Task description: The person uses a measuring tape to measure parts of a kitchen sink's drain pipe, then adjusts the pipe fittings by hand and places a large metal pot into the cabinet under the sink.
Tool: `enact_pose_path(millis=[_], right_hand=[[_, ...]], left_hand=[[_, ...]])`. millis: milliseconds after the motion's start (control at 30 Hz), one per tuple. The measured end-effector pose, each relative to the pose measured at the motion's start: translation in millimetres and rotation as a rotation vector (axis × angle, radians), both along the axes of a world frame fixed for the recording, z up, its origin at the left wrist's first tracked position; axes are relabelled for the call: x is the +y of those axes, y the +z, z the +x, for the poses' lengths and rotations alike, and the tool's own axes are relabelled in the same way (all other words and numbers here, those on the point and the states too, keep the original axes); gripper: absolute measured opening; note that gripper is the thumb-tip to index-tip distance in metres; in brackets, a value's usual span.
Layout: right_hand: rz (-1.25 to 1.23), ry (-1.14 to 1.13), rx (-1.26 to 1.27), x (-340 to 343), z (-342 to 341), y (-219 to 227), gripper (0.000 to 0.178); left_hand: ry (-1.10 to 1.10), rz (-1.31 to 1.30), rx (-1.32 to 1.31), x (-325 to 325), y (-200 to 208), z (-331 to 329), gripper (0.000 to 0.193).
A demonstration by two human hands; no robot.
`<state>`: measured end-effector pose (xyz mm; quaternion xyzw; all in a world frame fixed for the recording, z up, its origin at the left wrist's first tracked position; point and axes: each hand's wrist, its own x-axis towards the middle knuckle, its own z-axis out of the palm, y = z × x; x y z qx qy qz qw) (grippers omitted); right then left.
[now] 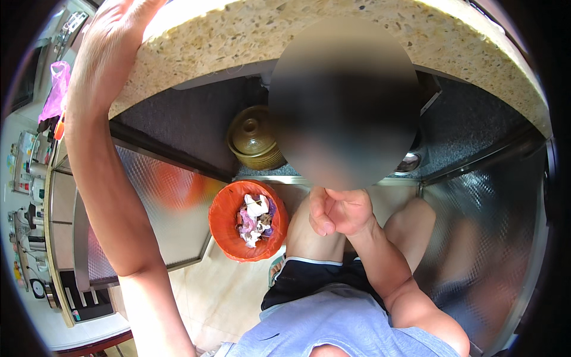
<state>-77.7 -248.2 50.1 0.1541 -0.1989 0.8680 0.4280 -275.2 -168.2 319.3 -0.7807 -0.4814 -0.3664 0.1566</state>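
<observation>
My left arm stretches up along the left side to the speckled stone countertop (226, 44). The left hand (122, 21) rests at the counter's edge, its fingers cut off by the top of the picture. Low in the middle, my right hand (342, 213) is raised above my thighs, with its fingers curled in. A round blurred patch covers its upper side and whatever it may hold. Below the counter a cabinet stands open, with a brown lidded clay pot (253, 140) inside. An orange-lined waste bin (218, 223) with crumpled white and purple rubbish stands left of my knees.
Textured cabinet doors, the left door (160, 208) and the right door (476, 238), swing out on both sides of me. A shiny metal item (408, 163) shows beside the blurred patch. A pink plastic bag (56, 92) hangs at the far left, above a cluttered counter.
</observation>
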Motion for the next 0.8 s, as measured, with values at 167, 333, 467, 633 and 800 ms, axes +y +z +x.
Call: enact_pose_path(millis=[167, 333, 467, 633, 800], right_hand=[[-0.035, -0.022, -0.1, 1.1, 7.3, 6.4, 0.068], [-0.075, -0.264, -0.428, 50.5, 10.7, -15.0, 0.062], [-0.331, -0.414, -0.409, 172.5, 19.1, -95.5, 0.037], [-0.346, -0.546, -0.37, 275.2, 11.6, -137.1, 0.025], [-0.35, -0.529, -0.119, 308.2, -26.4, -103.8, 0.021]], left_hand=[[-0.09, 0.021, 0.046, -19.5, -7.0, 14.5, 0.046], [-0.019, 0.022, 0.04, 3.1, -1.1, -6.5, 0.05], [0.004, 0.019, -0.001, 22.1, 3.7, -20.0, 0.053], [-0.036, 0.004, -0.057, 32.7, 3.2, -22.4, 0.056], [-0.045, -0.057, -0.091, 28.4, 6.8, -27.3, 0.058]])
